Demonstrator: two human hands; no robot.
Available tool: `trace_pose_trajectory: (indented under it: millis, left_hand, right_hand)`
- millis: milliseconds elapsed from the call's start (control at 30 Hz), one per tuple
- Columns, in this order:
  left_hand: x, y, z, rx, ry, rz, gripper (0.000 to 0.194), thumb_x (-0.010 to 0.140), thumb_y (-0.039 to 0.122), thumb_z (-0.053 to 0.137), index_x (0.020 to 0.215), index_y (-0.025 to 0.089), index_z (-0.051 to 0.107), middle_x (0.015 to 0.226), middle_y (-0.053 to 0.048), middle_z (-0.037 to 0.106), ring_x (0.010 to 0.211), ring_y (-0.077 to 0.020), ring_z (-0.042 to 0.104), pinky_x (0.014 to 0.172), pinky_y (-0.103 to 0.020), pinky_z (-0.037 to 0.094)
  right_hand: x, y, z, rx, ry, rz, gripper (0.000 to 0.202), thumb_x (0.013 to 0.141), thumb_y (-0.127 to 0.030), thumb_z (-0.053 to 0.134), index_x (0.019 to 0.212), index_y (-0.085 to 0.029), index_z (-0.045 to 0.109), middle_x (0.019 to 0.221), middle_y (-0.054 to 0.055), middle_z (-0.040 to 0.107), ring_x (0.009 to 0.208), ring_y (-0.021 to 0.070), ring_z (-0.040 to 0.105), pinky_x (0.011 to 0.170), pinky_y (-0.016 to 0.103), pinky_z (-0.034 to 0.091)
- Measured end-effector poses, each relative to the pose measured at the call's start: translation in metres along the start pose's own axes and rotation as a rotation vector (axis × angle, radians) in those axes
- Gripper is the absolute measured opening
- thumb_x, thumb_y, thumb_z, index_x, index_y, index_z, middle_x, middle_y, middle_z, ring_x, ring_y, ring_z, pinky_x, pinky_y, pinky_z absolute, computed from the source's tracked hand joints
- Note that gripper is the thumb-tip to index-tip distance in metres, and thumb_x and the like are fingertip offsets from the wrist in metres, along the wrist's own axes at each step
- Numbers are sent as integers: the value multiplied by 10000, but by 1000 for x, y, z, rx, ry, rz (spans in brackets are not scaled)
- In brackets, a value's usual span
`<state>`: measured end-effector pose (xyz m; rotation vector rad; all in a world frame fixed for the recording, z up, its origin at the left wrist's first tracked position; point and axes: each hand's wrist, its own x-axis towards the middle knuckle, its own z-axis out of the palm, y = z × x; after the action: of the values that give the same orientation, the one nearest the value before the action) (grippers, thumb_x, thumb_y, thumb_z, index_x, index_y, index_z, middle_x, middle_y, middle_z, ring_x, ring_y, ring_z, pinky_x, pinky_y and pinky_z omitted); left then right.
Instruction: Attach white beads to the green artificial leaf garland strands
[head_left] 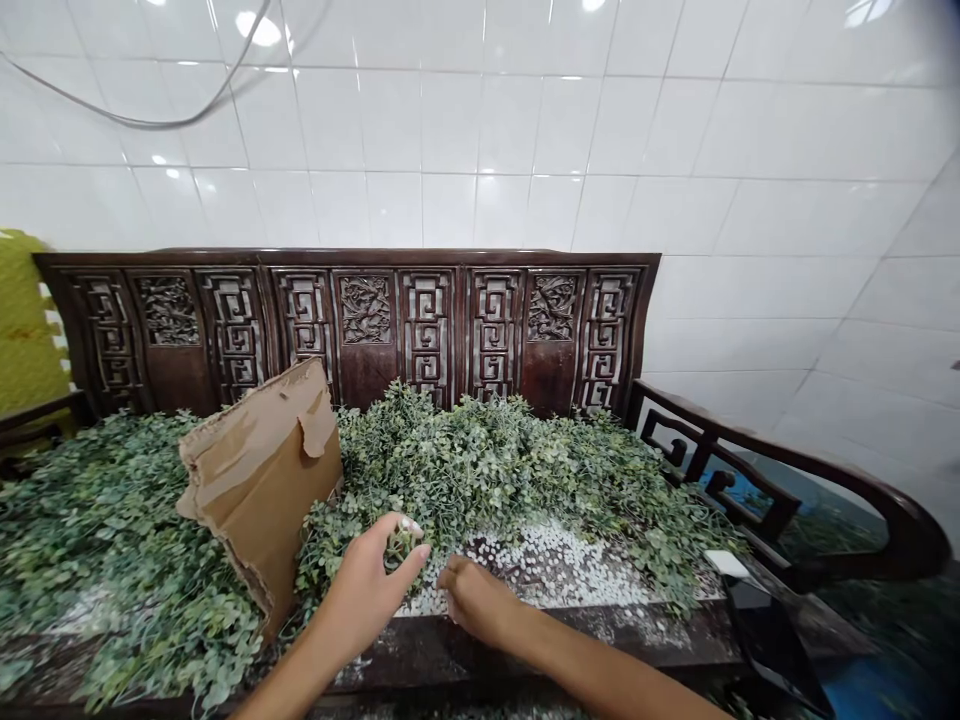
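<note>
My left hand (375, 572) is above the front of the wooden bench seat, thumb and fingers apart in a curve. Green leaves show through the gap, and I see nothing gripped there. Close by on its right, my right hand (474, 598) has its fingers curled together, low over small white pieces (551, 560) scattered on the seat. Whatever those fingers may hold is hidden. Behind both hands lies a heap of artificial green leaf sprigs (480, 460).
A torn cardboard piece (274, 480) stands upright among the leaves, left of my hands. More sprigs (112, 530) spread farther left. At the right are a dark phone (772, 635), a white object (726, 564) and the carved armrest (795, 480). The bench back (367, 370) rises behind.
</note>
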<state>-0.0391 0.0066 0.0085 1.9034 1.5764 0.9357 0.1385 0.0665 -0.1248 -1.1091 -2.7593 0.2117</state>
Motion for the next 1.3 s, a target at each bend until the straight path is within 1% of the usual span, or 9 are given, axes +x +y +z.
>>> trace_pose_trajectory:
  millis: [100,167,233,367,467,567,667,800,1300]
  left_hand:
    - [0,1,0,-11,-19,10,237,791,375,542,927,202,631,880,-41,712,829,-233,635,775,-316,469]
    - [-1,3,1,-6,-39,7,225,763,347,576,908,198,660,804,-22,705,772,-221,634,750,-300,471]
    - [-1,4,1,5,-56,1,206,757,330,585,877,192,680,730,-6,682,711,-207,622,713,-286,465]
    - [0,5,2,5,-23,53,205,798,344,560,771,182,681,727,-18,681,717,-207,610,698,-279,452]
    - [0,5,2,-15,11,131,238,823,359,553,722,179,669,767,-33,680,763,-212,608,725,-280,447]
    - [-2,8,1,-48,-19,122,275,868,363,501,757,181,674,761,-27,688,742,-200,604,693,-261,434]
    - [-3,13,0,-48,-43,99,328,899,383,452,731,183,651,668,0,653,656,-177,569,616,-239,393]
    - [-5,19,1,-89,-27,151,333,911,381,445,697,185,608,641,17,603,634,-154,527,610,-224,377]
    - [-6,16,1,-203,-39,116,329,886,373,435,634,194,544,638,0,599,644,-163,546,639,-243,405]
  right_hand:
    - [-1,-1,-30,141,149,38,204,881,-84,465,1003,-152,614,944,71,642,835,150,619,720,222,480]
    - [-2,-5,-50,385,316,79,152,894,-123,480,939,-165,619,887,52,632,780,148,606,682,230,472]
    - [-3,-8,-64,521,382,104,126,871,-127,509,882,-167,629,843,43,623,728,148,593,651,238,460]
    - [-5,-9,-71,710,401,160,81,843,-200,570,814,-159,633,764,26,603,670,149,565,623,255,446]
    - [-6,-12,-73,1016,379,189,192,848,-346,604,819,-156,617,686,-2,582,641,146,568,616,265,459]
    - [-9,-20,-87,1214,376,189,284,825,-434,642,851,-152,619,712,1,603,675,152,601,672,290,488]
    - [-12,-30,-105,1298,395,167,307,816,-461,658,840,-157,624,716,-2,613,697,150,608,703,291,492]
    - [-15,-43,-118,1367,411,144,320,819,-478,653,816,-160,622,708,-10,605,690,139,592,695,278,492]
    - [-16,-58,-120,1349,444,85,281,869,-445,604,827,-167,604,729,1,620,705,146,599,703,280,497]
